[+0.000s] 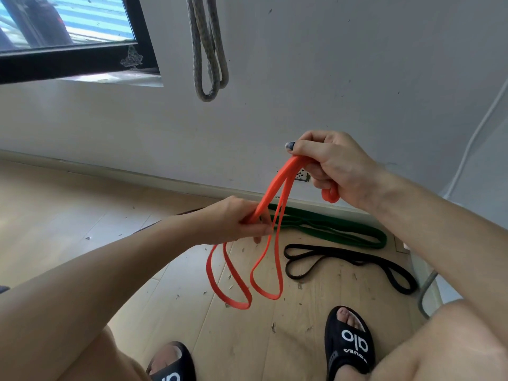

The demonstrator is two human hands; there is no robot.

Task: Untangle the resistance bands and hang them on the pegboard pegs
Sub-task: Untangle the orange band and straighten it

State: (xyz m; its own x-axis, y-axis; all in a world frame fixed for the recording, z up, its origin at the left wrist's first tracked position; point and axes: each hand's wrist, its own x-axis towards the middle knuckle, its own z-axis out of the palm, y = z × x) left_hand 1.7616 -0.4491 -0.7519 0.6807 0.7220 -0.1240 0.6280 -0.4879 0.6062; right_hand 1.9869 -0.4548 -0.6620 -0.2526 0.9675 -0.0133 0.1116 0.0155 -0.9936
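Observation:
An orange resistance band point(270, 188) runs between both my hands above the floor. My right hand point(334, 166) grips its upper end, with a short orange loop poking out below the fist. Lower and to the left, my left hand point(233, 222) pinches the band's strands, and two long orange loops dangle beneath it. A green band point(338, 229) lies folded on the wooden floor along the wall. In front of the green one, a black band point(343, 259) lies in loops. A grey band point(210, 50) hangs on the white wall above; its peg is out of view.
A black-framed window point(71, 37) fills the upper left. A white cable point(472, 138) runs down the wall at right, and a wall socket point(302, 176) sits low behind my right hand. A metal leg point(424, 292) stands at right. My sandalled feet point(349, 342) are on the littered floor.

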